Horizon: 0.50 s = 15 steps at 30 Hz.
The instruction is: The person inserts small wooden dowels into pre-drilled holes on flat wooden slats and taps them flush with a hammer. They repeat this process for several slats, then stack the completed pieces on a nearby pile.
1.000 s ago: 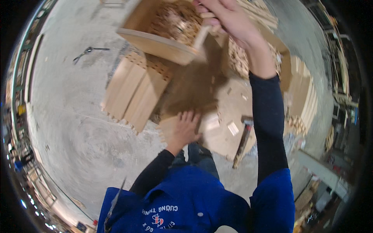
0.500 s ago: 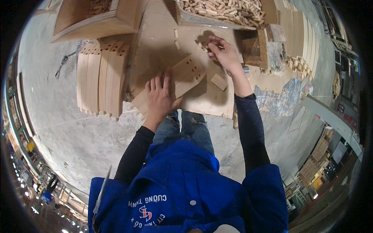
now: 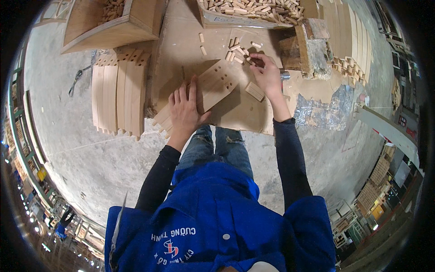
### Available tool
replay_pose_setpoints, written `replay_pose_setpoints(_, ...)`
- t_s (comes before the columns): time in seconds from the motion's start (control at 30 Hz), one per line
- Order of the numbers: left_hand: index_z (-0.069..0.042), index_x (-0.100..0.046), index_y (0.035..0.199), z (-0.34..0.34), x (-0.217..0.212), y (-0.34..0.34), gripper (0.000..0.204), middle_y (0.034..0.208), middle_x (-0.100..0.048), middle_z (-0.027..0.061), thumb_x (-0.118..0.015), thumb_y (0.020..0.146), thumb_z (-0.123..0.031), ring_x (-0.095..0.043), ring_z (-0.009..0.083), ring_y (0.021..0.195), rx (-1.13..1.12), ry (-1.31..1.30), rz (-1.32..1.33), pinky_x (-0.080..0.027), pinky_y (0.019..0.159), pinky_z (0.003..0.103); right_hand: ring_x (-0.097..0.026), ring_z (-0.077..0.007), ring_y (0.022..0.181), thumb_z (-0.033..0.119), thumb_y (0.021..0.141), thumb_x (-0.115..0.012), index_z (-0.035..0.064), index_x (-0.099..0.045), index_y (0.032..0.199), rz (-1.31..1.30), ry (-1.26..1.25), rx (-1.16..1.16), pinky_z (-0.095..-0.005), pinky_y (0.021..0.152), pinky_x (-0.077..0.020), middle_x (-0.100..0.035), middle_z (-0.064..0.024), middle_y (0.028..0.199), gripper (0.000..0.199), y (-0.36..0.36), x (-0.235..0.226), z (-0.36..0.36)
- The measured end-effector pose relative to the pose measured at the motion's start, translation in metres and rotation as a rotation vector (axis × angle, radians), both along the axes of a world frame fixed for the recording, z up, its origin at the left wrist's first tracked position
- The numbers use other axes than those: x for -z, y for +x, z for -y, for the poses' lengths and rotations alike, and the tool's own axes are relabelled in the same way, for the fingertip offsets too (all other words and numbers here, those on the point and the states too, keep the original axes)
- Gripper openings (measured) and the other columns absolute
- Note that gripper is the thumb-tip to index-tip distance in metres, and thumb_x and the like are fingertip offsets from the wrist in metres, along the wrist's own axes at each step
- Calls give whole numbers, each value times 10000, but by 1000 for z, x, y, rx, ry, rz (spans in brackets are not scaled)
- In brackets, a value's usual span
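My left hand [image 3: 185,108] lies flat, fingers extended, on several pale boards [image 3: 216,86] set side by side at a slant. Dark round holes show in their far right end. To the right, my right hand [image 3: 268,76] has its thumb and fingers curled at the edge of a loose cluster of wooden dowels [image 3: 235,46]; it seems to pinch one dowel, partly hidden by the fingertips. Two more dowels [image 3: 202,44] lie apart, left of the cluster. A small wood block [image 3: 254,91] rests between the boards and my right wrist.
A cardboard box [image 3: 244,21] full of dowels stands at the far side, beside a wooden bin [image 3: 113,34] holding more. Stacked drilled boards [image 3: 118,95] stand at left, others [image 3: 346,36] at far right. A rough wooden block [image 3: 312,56] and a metal cylinder [image 3: 284,75] sit right.
Dowels now lie scattered on the work surface where my right hand was holding several. That hand has shifted slightly right and nearer. My left hand stays on the boards.
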<state>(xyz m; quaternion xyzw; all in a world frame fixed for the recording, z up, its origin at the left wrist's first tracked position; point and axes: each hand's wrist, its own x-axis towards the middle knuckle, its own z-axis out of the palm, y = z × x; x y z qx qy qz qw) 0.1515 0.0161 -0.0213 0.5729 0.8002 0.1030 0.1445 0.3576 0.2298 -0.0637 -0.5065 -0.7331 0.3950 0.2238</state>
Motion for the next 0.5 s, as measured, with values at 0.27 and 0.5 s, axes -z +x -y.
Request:
replay_pose_setpoints(0.27, -164, -242, 1631, -2, -3, 2, 1271, 1414, -474, 152, -905, 583, -441, -450, 342, 1309, -21, -4, 23, -325, 1125, 483, -700, -306, 853, 57, 843, -772, 65, -671, 1120, 207, 211, -8, -403, 758, -585, -653, -164, 1042, 294, -14, -2, -4)
replay_pose_setpoints(0.5, -167, -229, 1635, -1, 0, 2, 1280, 1420, -468, 156, -907, 584, -443, -454, 345, 1298, -20, -18, 14, -328, 1122, 481, -677, -415, 951, 125, 850, -761, 74, -658, 1111, 234, 115, -57, -491, 827, -555, -660, -215, 1013, 285, -12, -13, -8)
